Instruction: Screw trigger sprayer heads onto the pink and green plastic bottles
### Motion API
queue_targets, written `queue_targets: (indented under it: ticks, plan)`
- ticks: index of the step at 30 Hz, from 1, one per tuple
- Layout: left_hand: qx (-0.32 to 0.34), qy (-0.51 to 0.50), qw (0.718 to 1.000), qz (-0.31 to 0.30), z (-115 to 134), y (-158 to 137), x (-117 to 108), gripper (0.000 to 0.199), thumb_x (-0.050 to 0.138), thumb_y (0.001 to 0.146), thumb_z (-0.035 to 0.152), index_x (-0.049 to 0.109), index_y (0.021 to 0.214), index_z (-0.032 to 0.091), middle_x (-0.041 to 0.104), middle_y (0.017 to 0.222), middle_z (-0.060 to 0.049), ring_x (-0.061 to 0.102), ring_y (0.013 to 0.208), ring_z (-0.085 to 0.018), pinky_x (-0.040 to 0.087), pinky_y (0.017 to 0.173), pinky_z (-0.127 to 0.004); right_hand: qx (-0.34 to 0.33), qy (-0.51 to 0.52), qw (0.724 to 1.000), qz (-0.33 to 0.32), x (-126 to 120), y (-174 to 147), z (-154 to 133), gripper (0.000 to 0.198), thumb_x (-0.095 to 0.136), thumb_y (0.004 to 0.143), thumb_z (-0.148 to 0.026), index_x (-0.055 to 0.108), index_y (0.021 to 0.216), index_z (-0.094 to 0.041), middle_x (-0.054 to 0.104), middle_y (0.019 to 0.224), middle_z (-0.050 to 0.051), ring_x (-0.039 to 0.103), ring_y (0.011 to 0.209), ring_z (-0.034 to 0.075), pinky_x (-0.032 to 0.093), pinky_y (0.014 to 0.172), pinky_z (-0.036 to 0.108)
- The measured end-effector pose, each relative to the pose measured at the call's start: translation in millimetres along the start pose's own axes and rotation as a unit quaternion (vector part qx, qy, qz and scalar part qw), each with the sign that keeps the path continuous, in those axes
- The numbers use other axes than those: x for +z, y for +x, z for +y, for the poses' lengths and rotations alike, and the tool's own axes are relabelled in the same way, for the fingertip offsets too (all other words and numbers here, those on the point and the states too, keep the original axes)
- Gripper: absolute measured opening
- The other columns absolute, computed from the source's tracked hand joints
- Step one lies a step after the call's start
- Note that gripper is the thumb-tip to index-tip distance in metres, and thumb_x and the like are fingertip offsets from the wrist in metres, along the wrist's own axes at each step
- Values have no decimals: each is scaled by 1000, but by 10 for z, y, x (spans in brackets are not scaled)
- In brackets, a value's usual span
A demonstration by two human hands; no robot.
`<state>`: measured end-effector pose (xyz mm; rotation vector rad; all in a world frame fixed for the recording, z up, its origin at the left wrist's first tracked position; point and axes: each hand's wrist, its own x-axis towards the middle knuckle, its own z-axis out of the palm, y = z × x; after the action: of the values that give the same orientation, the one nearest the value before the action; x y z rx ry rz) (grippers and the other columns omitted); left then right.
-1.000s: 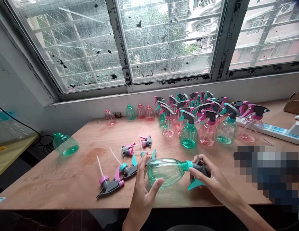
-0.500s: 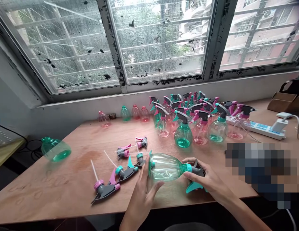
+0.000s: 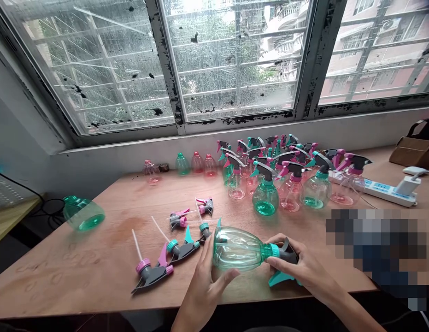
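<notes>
Pinching the spray head [image 3: 288,256] with the right grip [image 3: 303,262], cradling the green bottle [image 3: 237,249] in the left grip [image 3: 208,283]; probably light, slick, thin-walled; best held at the neck [image 3: 266,252].

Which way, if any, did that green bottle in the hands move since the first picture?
Yes, the held bottle moved slightly right and toward the table's front edge, judged against the upright green bottle behind it.
</notes>
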<state>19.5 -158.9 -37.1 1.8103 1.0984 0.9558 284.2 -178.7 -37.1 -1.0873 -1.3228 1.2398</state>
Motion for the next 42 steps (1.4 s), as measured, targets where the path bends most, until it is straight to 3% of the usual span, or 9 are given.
queue_targets:
  ticks: [6,12,17,23,26,30,32,37,42]
  plan:
    - [24,19,1000,6,-4,-1,19,76,62,100,45,21,163,40,26,173,0,15,161,-29,16,131,-50,12,42,999,-2,-27,8,67,30,83,85,-42,67,96,-19,72,67,-2,70,64,20,57,61,31]
    - [1,-49,999,11,-99,-32,11,115,79,84,56,4,166,32,13,176,-7,12,161,-35,11,131,-53,-7,16,1000,-8,9,4,21,27,85,83,-40,70,94,-20,70,78,-2,70,71,18,59,66,29]
    - [1,-32,999,3,-22,-19,-16,92,74,90,53,26,164,28,30,171,-10,18,160,-36,13,131,-54,1,28,1000,-7,17,-15,35,28,84,84,-40,70,97,-20,72,76,-2,71,69,19,60,66,31]
    - [5,-23,1000,2,-28,-19,18,85,72,94,43,23,163,38,28,172,-3,27,157,-32,17,131,-52,4,48,999,-4,-16,3,115,34,82,86,-41,67,106,-19,74,71,-1,70,66,19,57,63,30]
    - [1,-54,999,6,-60,-39,34,99,79,88,44,17,164,39,24,174,-3,22,159,-34,15,131,-51,6,46,999,-7,-11,-9,99,33,82,87,-41,66,107,-19,74,70,-2,70,67,18,57,64,29]
    - [-17,-168,986,-4,-27,-51,26,118,80,82,60,1,166,31,26,173,-9,22,159,-36,30,128,-47,5,38,999,-11,0,-34,54,30,82,86,-41,68,103,-20,73,73,-2,71,68,18,58,65,29]
    - [-28,-191,981,-7,-2,-48,11,117,78,83,61,3,166,29,26,172,-11,26,158,-36,34,126,-46,4,37,999,-9,0,-35,46,30,83,86,-41,69,102,-20,74,72,-2,71,67,18,59,65,29]
    - [-19,-129,991,0,-1,-38,-10,102,88,77,47,32,161,33,19,175,-6,18,160,-35,32,127,-44,9,49,999,-2,-15,-1,78,33,83,85,-43,69,104,-20,74,69,-1,71,65,20,58,62,29]
    - [7,-114,993,-4,-38,-30,25,83,75,93,39,28,160,47,28,172,2,27,158,-31,37,124,-44,5,69,998,11,-25,18,114,34,81,86,-44,67,105,-19,73,69,-1,70,65,20,55,60,28]
